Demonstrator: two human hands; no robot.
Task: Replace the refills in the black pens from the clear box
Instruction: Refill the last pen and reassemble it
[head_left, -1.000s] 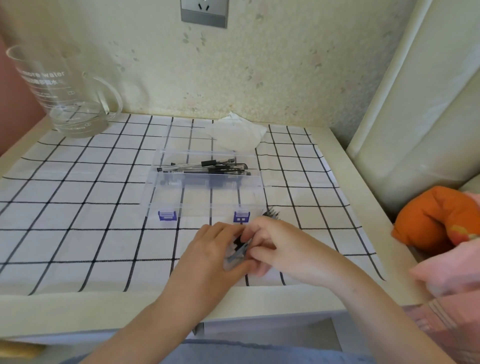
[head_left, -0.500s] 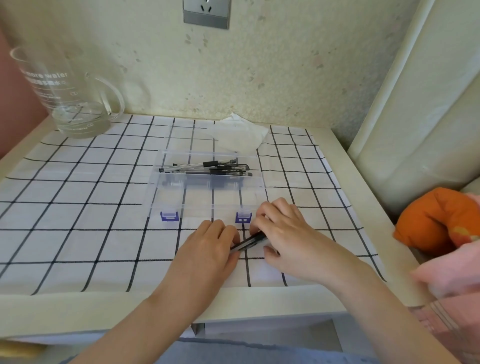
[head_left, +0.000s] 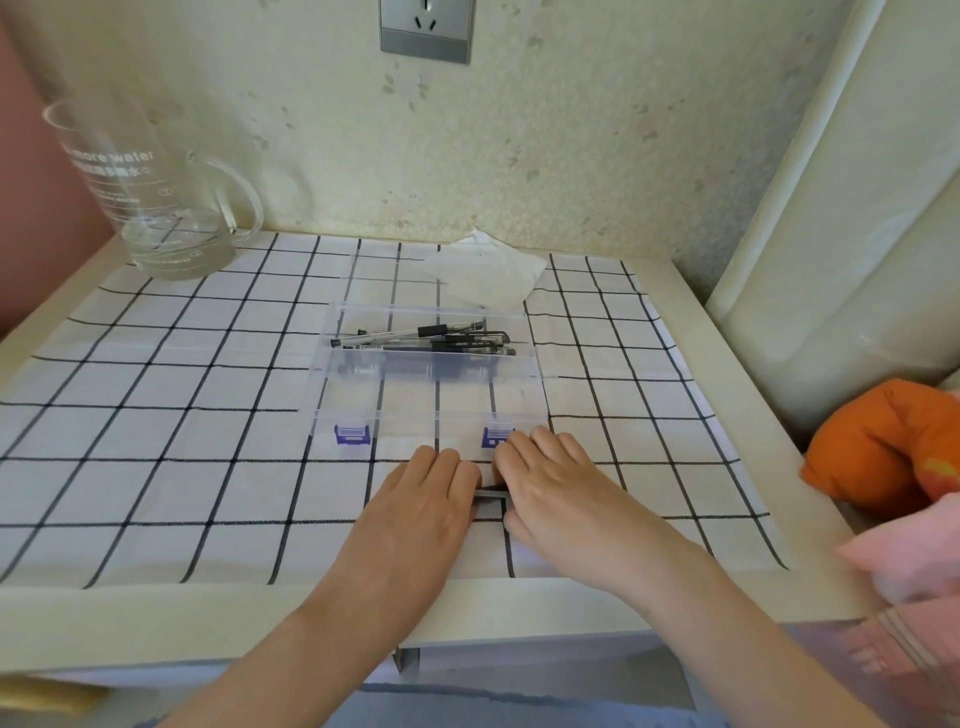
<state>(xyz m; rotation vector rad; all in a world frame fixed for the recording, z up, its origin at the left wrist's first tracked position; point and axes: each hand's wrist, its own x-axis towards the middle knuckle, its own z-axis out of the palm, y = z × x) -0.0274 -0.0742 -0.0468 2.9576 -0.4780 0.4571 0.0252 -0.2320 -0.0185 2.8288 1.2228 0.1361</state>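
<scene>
The clear box (head_left: 536, 365) lies open mid-table, its lid with two purple latches (head_left: 353, 434) folded toward me. Several black pens (head_left: 431, 340) lie in its rear tray. Just in front of the lid, my left hand (head_left: 421, 514) and my right hand (head_left: 556, 493) sit side by side, knuckles up. Between them they hold a black pen (head_left: 491, 494) low over the checked cloth. Only a short dark piece of this pen shows between the hands; its ends are hidden under my fingers.
A glass jug (head_left: 156, 208) with a little water stands at the back left. A crumpled tissue (head_left: 488, 275) lies behind the box. An orange cushion (head_left: 883, 441) and pink fabric (head_left: 909, 561) lie off the table's right edge. A wall socket (head_left: 426, 26) is above.
My hands have lowered toward the cloth and closed in over the pen, so less of it shows. The box and its pens have not moved.
</scene>
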